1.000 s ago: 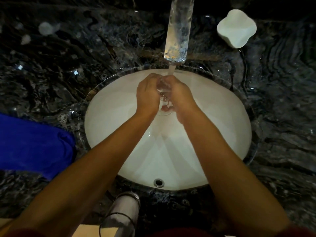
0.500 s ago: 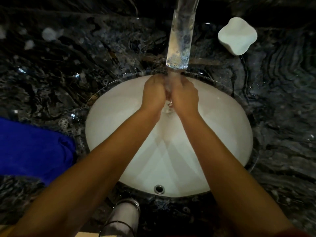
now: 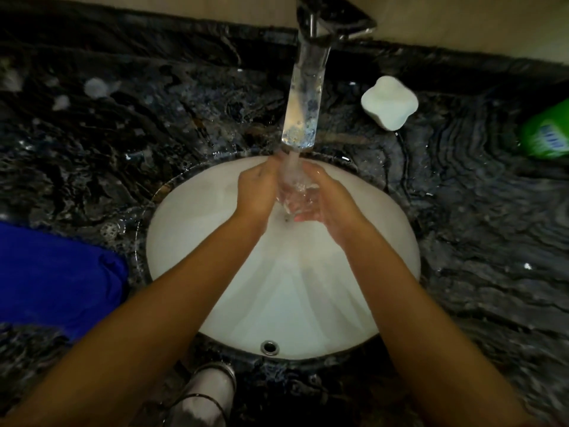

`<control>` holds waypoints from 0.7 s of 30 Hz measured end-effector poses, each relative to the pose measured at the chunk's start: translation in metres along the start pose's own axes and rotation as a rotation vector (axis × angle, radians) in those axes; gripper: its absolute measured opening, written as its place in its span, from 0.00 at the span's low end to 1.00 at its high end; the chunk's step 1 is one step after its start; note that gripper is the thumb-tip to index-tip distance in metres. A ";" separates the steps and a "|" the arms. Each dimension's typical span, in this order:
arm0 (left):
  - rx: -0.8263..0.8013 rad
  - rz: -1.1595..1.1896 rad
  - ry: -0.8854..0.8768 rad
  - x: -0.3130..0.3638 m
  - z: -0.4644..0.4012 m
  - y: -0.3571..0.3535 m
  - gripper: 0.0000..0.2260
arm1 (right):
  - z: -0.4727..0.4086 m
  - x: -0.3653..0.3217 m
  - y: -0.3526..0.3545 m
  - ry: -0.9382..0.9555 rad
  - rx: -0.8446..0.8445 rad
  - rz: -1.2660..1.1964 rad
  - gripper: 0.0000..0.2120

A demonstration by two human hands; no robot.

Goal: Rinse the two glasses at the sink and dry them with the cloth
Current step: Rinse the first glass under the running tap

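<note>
Dark marble desk all around, white sink under both hands, blue cloth way off to the left hand's outer side. Left hand and right hand are both wrapped round one glass between them, right under the tap stream. Second glass sits on the desk near the left elbow.

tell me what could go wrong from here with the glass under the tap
1. The glass is wet and held between both hands, left hand and right hand, over the hard white sink; it could slip and crack.
2. It sits right below the faucet, so lifting it carelessly might knock the rim on the spout.
3. Another glass lies by the counter's near edge, close to the left forearm; an elbow could nudge it off.
</note>
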State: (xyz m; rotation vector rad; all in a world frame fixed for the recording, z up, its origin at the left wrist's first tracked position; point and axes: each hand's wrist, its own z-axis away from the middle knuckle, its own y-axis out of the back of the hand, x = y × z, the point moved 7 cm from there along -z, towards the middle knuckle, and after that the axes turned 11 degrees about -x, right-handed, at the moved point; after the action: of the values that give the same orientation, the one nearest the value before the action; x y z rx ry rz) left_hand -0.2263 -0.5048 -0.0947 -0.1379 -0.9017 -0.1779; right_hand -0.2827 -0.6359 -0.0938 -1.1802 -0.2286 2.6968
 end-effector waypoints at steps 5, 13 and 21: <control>-0.010 -0.052 -0.120 0.005 0.022 -0.023 0.09 | 0.009 0.004 -0.005 0.031 0.190 -0.199 0.16; -0.135 -0.201 -0.195 0.032 0.026 -0.015 0.07 | 0.009 -0.020 -0.008 -0.165 -0.033 -0.020 0.15; -0.220 -0.099 -0.072 0.039 0.009 -0.010 0.11 | 0.006 -0.018 -0.027 -0.090 -0.230 -0.201 0.14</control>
State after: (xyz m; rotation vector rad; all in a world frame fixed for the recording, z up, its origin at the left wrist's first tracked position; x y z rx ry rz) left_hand -0.2115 -0.5166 -0.0576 -0.3058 -0.9598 -0.3662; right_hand -0.2720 -0.6139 -0.0711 -1.0289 -0.6498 2.6003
